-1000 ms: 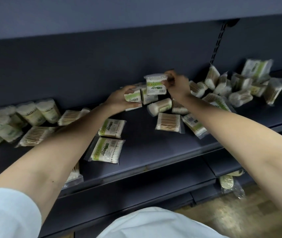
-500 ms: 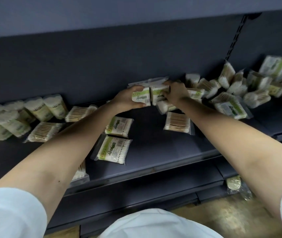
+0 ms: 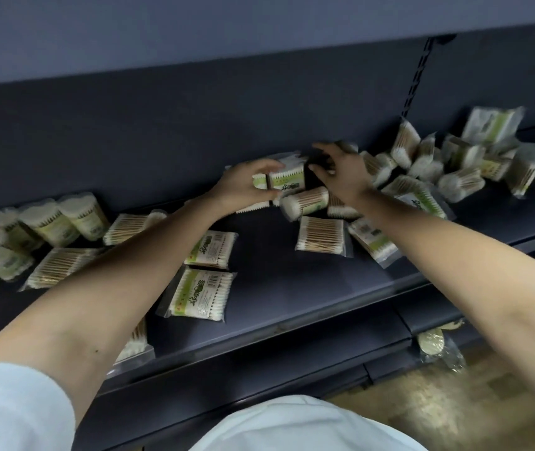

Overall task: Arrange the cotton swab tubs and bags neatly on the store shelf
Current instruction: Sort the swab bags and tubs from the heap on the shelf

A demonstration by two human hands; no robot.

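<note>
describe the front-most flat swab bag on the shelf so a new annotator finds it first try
Start at the dark shelf and follow its front edge to just right of the left forearm. Two flat bags with green-striped labels lie there one behind the other; the target is the nearer bag. Unlike the bag behind it, it lies closest to the shelf lip, clear of the arm, with white swab tips showing along both long sides.

Dark slate-blue metal store shelf [image 3: 292,288], paler blue-grey band at 12 o'clock. Clear plastic flat bags of cotton swabs [image 3: 199,294]: white tips, lime-green stripe, dark lettering, red mark. Tan wooden-stick swab bag [image 3: 320,232] at 3 o'clock of those. Cylindrical clear tubs with pale green labels [image 3: 64,219] at 9 o'clock. White fabric sleeve [image 3: 9,405] at 7 o'clock. Mottled yellow-brown floor [image 3: 438,415] at 5 o'clock.
</note>
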